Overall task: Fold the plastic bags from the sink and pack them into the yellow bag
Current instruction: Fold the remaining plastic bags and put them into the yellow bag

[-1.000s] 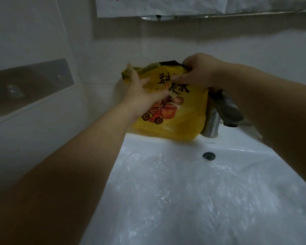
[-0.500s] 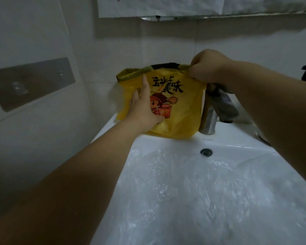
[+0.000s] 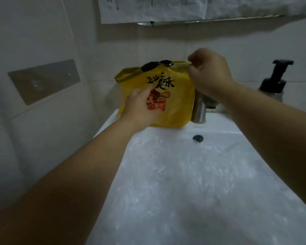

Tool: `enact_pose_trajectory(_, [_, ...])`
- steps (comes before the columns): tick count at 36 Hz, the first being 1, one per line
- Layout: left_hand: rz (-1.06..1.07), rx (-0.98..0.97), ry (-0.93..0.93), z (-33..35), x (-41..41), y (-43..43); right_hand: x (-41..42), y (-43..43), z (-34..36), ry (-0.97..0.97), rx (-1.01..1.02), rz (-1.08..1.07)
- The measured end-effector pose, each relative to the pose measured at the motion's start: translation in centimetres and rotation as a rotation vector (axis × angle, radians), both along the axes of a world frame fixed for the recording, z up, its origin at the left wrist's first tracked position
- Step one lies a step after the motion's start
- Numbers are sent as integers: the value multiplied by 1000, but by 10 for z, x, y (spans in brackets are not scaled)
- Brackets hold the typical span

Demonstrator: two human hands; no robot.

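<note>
bag (image 3: 177,103) on sink (image 3: 219,129) rim | tap (image 3: 199,113) right of bag | plastic (image 3: 184,174) in sink

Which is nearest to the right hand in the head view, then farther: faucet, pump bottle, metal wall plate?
1. Faucet, just under the right hand.
2. Pump bottle, off to its right.
3. Metal wall plate, far left, beyond the yellow bag.

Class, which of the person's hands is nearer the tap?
Right. The right hand pinches the yellow bag at its top rim, just above the tap; the left hand rests on the bag's front, left of the tap.
</note>
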State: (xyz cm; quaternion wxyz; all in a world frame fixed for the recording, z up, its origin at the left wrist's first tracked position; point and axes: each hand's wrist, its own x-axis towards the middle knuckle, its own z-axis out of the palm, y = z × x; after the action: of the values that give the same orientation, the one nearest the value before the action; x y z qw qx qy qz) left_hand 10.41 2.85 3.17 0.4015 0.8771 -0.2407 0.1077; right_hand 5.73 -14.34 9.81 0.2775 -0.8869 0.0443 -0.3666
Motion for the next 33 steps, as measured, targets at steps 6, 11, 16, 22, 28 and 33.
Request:
enact_pose_trajectory(6, [-18, -69, 54, -20, -51, 10, -49, 10, -31, 5, 47, -27])
enact_pose_trajectory(11, [-79, 92, 348, -68, -97, 9, -93, 19, -84, 141, -34, -27])
enact_pose_trajectory(16, [-88, 479, 493, -79, -119, 10, -127, 29, -117, 313, 9, 5])
enact_pose_trajectory(22, [140, 884, 499, -84, -124, 29, -151, 25, -144, 813, -76, 23])
enact_pose_trajectory(28, [92, 1001, 428, -85, -114, 37, -147, 36, -155, 847, 11, 109])
enact_pose_trajectory(33, [167, 608, 360, -90, -102, 38, -139, 45, -160, 827, 67, 203])
